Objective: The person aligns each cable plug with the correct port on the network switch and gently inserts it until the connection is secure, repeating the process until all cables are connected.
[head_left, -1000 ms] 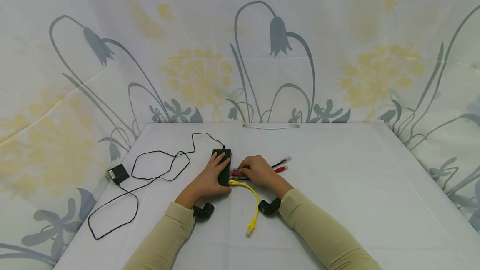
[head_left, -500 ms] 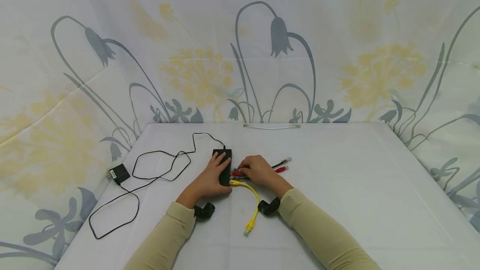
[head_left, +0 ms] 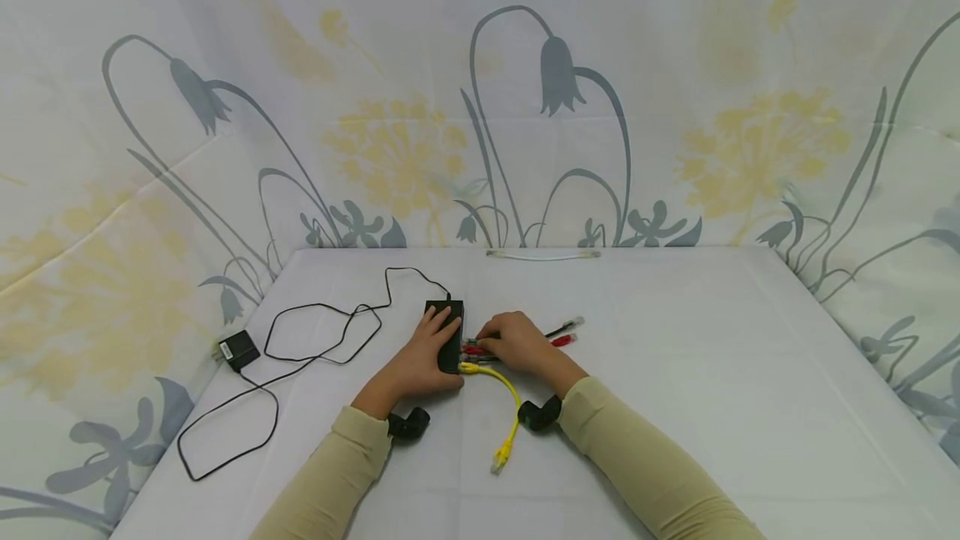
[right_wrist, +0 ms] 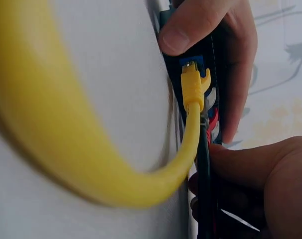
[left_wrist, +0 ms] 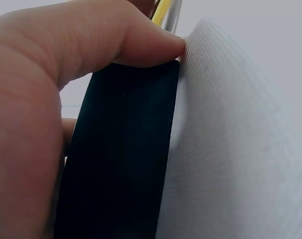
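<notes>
My left hand (head_left: 415,363) holds a black network switch (head_left: 452,358) on the table, its fingers across the top and its thumb against the near end. A yellow network cable (head_left: 514,397) is plugged into the nearest port on the right side. Beyond it, a dark cable (right_wrist: 204,179) and a red network cable (head_left: 562,341) run to neighbouring ports. My right hand (head_left: 519,345) pinches a black network cable (head_left: 557,329) close to the switch's far ports. Fingers cover the pinched part, and whether its plug is fully seated cannot be seen.
A thin black power cord (head_left: 322,304) loops leftward from the switch to a black power adapter (head_left: 239,350). A short white cable (head_left: 543,257) lies along the table's back edge. The yellow cable's loose plug (head_left: 500,465) points towards the front. Patterned cloth (head_left: 405,148) surrounds the table.
Both hands stay where they were, on the switch and at the cable. The yellow cable's loose end shifts very slightly.
</notes>
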A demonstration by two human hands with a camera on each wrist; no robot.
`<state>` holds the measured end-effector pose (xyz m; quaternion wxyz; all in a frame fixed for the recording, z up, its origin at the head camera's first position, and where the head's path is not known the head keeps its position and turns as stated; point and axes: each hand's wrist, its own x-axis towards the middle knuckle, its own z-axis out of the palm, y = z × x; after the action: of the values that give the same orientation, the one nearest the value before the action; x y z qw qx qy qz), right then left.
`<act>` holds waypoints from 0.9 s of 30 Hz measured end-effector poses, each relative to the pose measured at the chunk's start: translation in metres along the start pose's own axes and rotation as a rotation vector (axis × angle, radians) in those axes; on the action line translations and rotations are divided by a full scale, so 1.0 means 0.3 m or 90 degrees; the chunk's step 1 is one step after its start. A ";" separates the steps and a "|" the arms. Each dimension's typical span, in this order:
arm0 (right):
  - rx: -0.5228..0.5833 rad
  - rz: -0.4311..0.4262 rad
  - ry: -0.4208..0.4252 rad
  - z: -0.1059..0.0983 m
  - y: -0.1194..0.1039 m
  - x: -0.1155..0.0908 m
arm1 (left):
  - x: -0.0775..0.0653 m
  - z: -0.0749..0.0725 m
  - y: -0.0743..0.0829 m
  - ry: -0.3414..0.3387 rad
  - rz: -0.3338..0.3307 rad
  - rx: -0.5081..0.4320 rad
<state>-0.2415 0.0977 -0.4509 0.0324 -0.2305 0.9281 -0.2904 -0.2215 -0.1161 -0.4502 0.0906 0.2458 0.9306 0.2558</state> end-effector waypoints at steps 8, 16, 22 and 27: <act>0.002 0.001 -0.058 -0.027 -0.003 0.019 | -0.003 -0.002 -0.001 0.000 -0.004 -0.011; 0.001 -0.015 -0.138 -0.059 -0.004 0.040 | -0.008 0.013 -0.010 0.006 0.006 -0.021; -0.030 -0.036 -0.187 -0.082 -0.005 0.056 | -0.012 0.009 -0.008 0.005 0.016 -0.024; -0.062 -0.051 -0.208 -0.117 -0.009 0.074 | -0.009 0.003 -0.007 0.005 0.016 -0.022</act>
<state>-0.2670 0.1042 -0.4186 0.1600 -0.3127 0.9136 -0.2048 -0.2198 -0.1188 -0.4519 0.0876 0.2548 0.9233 0.2738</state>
